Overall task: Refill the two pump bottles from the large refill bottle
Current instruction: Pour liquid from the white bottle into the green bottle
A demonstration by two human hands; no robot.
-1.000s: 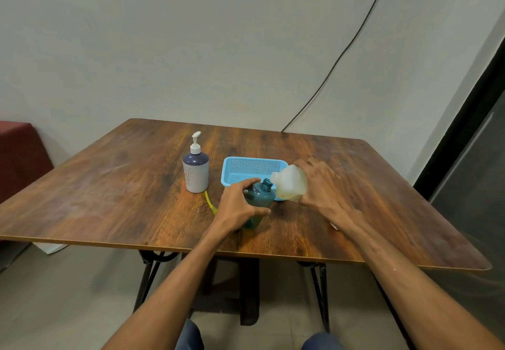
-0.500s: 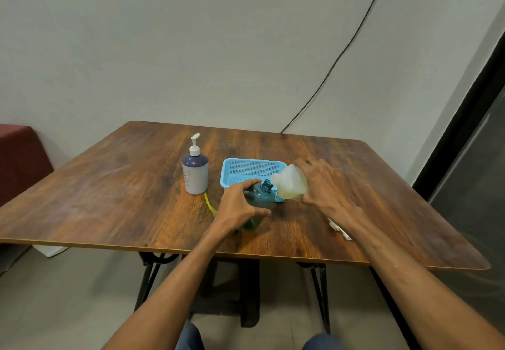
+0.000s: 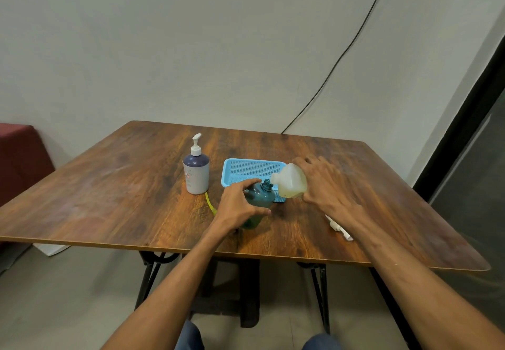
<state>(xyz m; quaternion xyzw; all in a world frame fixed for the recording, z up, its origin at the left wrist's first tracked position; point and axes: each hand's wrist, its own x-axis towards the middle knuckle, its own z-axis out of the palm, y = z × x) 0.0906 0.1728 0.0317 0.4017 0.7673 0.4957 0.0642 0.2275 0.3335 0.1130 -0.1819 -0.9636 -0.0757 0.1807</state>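
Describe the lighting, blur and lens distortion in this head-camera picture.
Head view: soft, even light with no hard shadows; a pale sheen on the left of the table; wide-angle stretching bows its near edge; the right hand and the refill bottle are slightly blurred; the purple pump bottle is sharp.

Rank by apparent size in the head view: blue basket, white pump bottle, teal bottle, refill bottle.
1. blue basket
2. white pump bottle
3. teal bottle and refill bottle: similar, both partly hidden, so unranked.
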